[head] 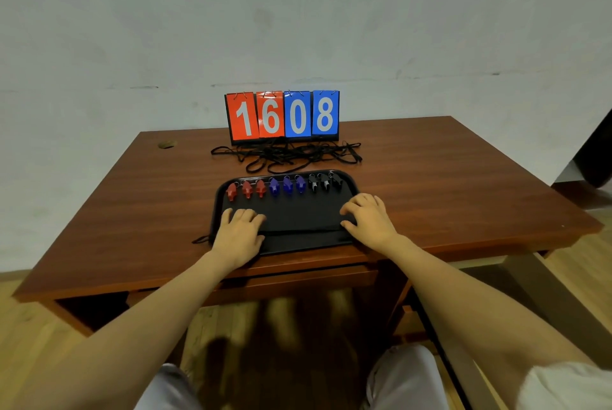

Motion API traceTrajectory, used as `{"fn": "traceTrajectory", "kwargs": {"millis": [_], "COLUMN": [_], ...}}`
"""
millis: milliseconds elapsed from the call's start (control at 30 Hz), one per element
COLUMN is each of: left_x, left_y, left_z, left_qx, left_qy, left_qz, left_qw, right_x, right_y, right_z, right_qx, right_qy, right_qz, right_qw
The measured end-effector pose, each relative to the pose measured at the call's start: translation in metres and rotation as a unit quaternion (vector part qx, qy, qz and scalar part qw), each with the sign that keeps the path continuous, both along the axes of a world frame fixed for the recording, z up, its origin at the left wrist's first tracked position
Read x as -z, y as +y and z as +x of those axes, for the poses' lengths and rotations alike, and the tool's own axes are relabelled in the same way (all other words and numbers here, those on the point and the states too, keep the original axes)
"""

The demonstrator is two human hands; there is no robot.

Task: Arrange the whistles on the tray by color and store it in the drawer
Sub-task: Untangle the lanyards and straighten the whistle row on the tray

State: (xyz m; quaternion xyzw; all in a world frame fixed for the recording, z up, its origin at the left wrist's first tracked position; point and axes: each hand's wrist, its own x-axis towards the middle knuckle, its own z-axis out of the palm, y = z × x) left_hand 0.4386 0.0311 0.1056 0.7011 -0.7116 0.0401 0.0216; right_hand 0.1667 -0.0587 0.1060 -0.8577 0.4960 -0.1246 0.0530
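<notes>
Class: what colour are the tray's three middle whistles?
Blue plastic whistles, clearest in head view.

White short sleeve [563, 386], pale trousers [404, 376]

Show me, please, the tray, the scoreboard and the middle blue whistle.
tray [298, 211], head view, bare floor at its middle.
scoreboard [298, 116], head view, on its blue 0 card.
middle blue whistle [287, 185], head view, on its body.
</notes>
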Motion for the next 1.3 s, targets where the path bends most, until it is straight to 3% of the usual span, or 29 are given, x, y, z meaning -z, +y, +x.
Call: {"fn": "traceTrajectory", "kwargs": {"millis": [267, 533, 733, 867, 1000, 1167, 1300], "left_x": [-0.021, -0.041, -0.029, -0.009, 0.006, 0.008, -0.003], "left_y": [-0.059, -0.151, -0.22, -0.249, -0.263, -0.262, -0.252], "left_z": [-0.022, 0.004, 0.031, 0.042, 0.053, 0.06, 0.059], "left_qx": [0.036, -0.002, -0.055, -0.025, -0.033, -0.069, -0.096], "left_qy": [-0.003, 0.051, 0.073, 0.071, 0.082, 0.074, 0.122], "left_qz": [-0.034, -0.026, 0.048, 0.097, 0.112, 0.08, 0.02], "left_qw": [0.999, 0.998, 0.995, 0.992, 0.99, 0.992, 0.988], "right_x": [-0.029, -0.047, -0.026, -0.007, 0.012, 0.011, -0.026], "right_y": [-0.038, -0.129, -0.197, -0.222, -0.233, -0.237, -0.23], "right_z": [0.056, 0.111, 0.155, 0.178, 0.187, 0.179, 0.169], "right_qx": [-0.063, -0.024, 0.02, 0.025, 0.031, 0.049, 0.045], "right_qy": [-0.032, -0.043, -0.052, -0.016, 0.012, -0.068, -0.179], "right_qz": [-0.011, 0.045, 0.102, 0.156, 0.128, 0.16, 0.117], "right_qw": [0.997, 0.998, 0.993, 0.987, 0.991, 0.984, 0.976]}}
